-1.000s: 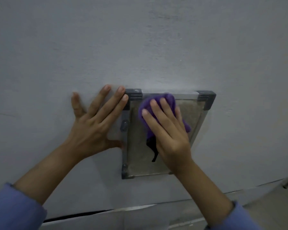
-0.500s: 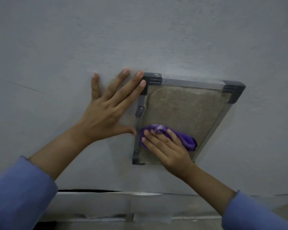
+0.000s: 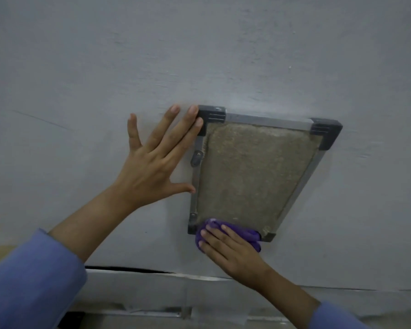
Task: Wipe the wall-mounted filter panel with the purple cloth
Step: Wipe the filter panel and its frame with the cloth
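A pale grey wall (image 3: 199, 51) fills nearly the whole view, its paint faintly streaked and lit softly from above. A thin hairline crack (image 3: 38, 119) slants across it at the left. Along the bottom runs a lighter skirting strip (image 3: 223, 295), with a dark gap (image 3: 128, 269) above it.

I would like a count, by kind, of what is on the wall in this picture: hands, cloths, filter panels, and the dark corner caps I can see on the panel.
Hands: 2, left hand and right hand
Purple cloth: 1
Filter panel: 1
Dark corner caps: 4, top left, top right, bottom left, bottom right
Total: 8
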The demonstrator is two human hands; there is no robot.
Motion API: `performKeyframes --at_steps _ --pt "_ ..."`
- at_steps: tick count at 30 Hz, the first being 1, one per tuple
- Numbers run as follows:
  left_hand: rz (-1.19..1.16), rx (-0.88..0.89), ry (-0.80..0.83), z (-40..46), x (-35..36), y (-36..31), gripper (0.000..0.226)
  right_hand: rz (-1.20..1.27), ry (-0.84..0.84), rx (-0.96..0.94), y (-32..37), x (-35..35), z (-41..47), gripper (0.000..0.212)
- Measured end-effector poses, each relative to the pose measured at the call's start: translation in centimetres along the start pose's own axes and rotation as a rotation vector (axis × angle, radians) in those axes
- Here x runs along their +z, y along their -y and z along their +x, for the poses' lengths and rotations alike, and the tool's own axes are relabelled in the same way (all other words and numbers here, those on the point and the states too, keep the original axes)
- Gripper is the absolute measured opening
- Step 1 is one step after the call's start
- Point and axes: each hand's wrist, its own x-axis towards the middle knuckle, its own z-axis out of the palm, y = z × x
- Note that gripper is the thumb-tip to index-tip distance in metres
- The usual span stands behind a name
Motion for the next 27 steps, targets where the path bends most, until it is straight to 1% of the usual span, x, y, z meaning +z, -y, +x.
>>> performKeyframes --at_steps 3,6,8,10,12,13,14,16,18,19,21,24,27 --pt "-0.005 -0.013 0.011 -1.1 0.4 -0.8 0.120 0.144 -0.118 0.152 -1.3 -3.8 0.7 0.031" --pt "-0.039 -0.029 0.022 -1.9 0.7 -1.5 0.128 0.244 -0.285 0.376 -4.0 -8.3 2.5 0.032" --pt "-0.054 -0.042 0.021 -1.9 0.8 -1.7 0.133 0.269 -0.441 0.506 -6.1 -10.9 3.7 0.035" --pt "-0.073 -0.053 0.007 -1.7 0.8 -1.9 0.133 0.207 -0.612 0.542 -8.0 -12.8 4.6 0.032" --pt "-0.088 -0.053 -0.005 -1.4 0.7 -2.0 0.132 0.096 -0.694 0.485 -9.6 -13.8 5.4 0.026" --pt "-0.093 -0.050 -0.004 -1.2 0.8 -2.0 0.133 0.033 -0.684 0.425 -10.3 -13.9 5.8 0.026" --pt "-0.098 -0.047 0.002 -1.1 0.8 -2.1 0.133 -0.026 -0.639 0.352 -10.8 -13.7 6.3 0.027" --pt "-0.102 -0.046 0.018 -1.0 0.9 -2.1 0.133 -0.091 -0.477 0.225 -11.2 -12.4 7.0 0.032" --pt "-0.102 -0.044 0.024 -0.9 1.1 -2.1 0.132 -0.084 -0.345 0.206 -11.1 -10.8 7.1 0.041" --pt "-0.104 -0.044 0.023 -0.9 1.2 -2.1 0.132 -0.073 -0.314 0.222 -11.1 -10.2 7.0 0.046" --pt "-0.108 -0.046 0.018 -0.9 1.3 -2.1 0.132 -0.063 -0.299 0.265 -11.1 -9.3 6.9 0.050" --pt "-0.107 -0.045 0.014 -0.9 1.4 -2.1 0.135 -0.156 -0.326 0.341 -10.9 -8.3 7.0 0.052" --pt "-0.115 -0.043 0.012 -0.9 1.6 -2.1 0.136 -0.190 -0.376 0.350 -10.6 -7.6 7.1 0.049"
